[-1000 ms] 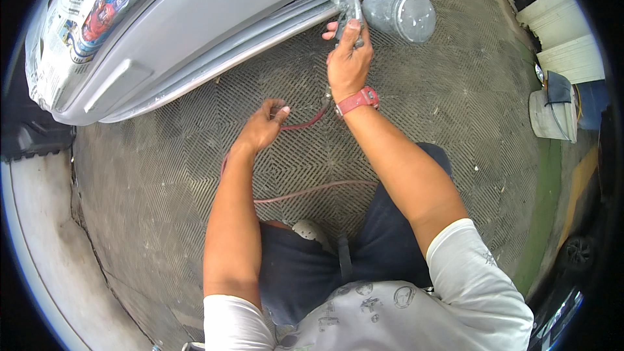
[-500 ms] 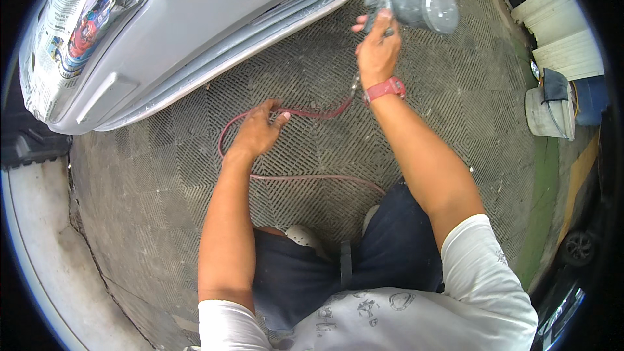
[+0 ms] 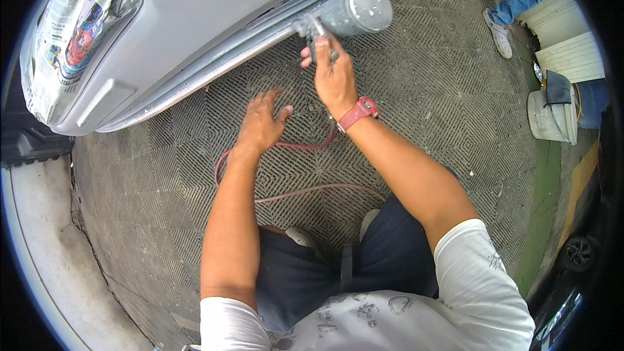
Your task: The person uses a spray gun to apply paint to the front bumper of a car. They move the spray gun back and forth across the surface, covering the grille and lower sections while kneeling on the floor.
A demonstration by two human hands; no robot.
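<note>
My right hand (image 3: 333, 78) grips a spray gun (image 3: 313, 32) by its handle, and its grey-smeared cup (image 3: 369, 10) points to the right. The gun is close to the lower edge of a grey car bumper (image 3: 214, 10). A red air hose (image 3: 305, 146) hangs from below my right wrist and loops beneath my left hand. Fingers apart, my left hand (image 3: 261, 122) hovers near the hose and holds nothing. Newspaper sheets (image 3: 84, 39) cover part of the bumper's left side.
A patterned mat floor (image 3: 162, 175) lies below. At right stand a white bucket (image 3: 546, 117) and pale ribbed panels (image 3: 565, 45). Another person's leg and white shoe (image 3: 499, 36) show at the upper right. A black tyre (image 3: 577, 253) is at the lower right.
My right hand has moved left with the spray gun, nearer the bumper. My left hand has come off the hose. Another person's leg has entered at the upper right.
</note>
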